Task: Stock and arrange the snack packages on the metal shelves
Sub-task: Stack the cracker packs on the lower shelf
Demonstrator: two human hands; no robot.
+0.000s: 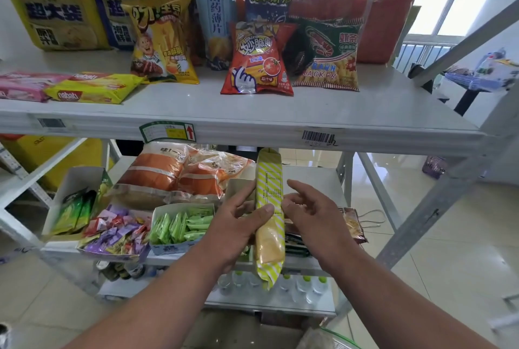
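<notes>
Yellow striped packet in hand, held in front of the lower shelf.

My left hand (238,225) grips the yellow striped packet (269,216) upright, thumb across its face; my right hand (309,208) hovers just beside it, fingers loosely spread, holding nothing. I worry the one-handed grip could let it slip onto the water bottles (306,289) below, or its top could catch the upper shelf (252,129) edge.
</notes>
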